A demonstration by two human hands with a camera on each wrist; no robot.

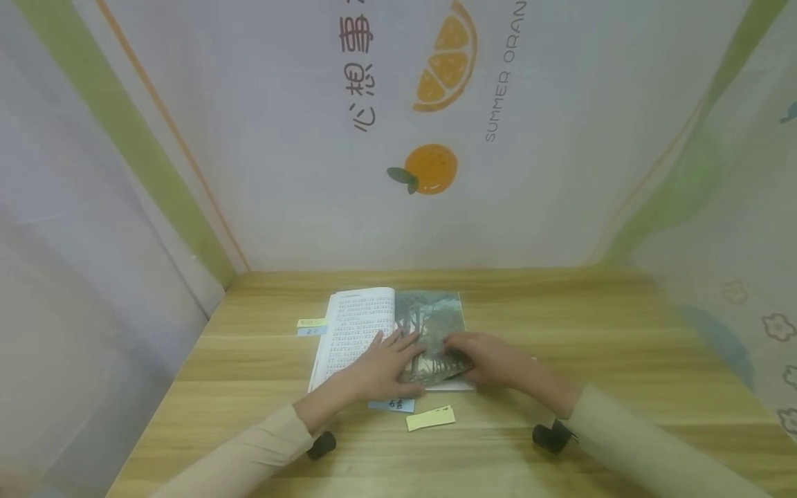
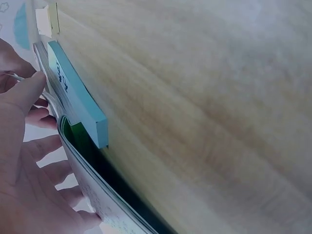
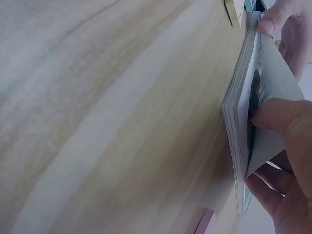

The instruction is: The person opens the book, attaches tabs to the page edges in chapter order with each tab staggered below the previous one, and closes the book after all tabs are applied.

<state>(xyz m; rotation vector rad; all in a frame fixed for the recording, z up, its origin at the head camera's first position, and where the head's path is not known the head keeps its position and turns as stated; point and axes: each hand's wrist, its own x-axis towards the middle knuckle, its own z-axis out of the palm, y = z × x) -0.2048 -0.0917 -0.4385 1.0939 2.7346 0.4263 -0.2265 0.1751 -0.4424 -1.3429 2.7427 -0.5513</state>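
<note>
An open book (image 1: 361, 332) lies on the wooden table, with printed text on its left side and a picture of trees on the right-hand page (image 1: 436, 311). My left hand (image 1: 386, 363) rests across the middle of the book, fingers spread. At the lower right corner, my right hand (image 1: 492, 360) pinches the picture page. The right wrist view has that page (image 3: 278, 78) lifted off the pages beneath, with the thumb (image 3: 275, 114) on its underside. A dark round shape shows partly under the raised page; I cannot tell what it is.
A blue sticky-note pad (image 1: 392, 405) with handwriting sits at the book's front edge, near a yellow pad (image 1: 431, 418). Yellow (image 1: 311, 322) and blue notes (image 1: 311, 331) stick out on the left. Behind the table hangs a curtain (image 1: 299, 207) printed with oranges.
</note>
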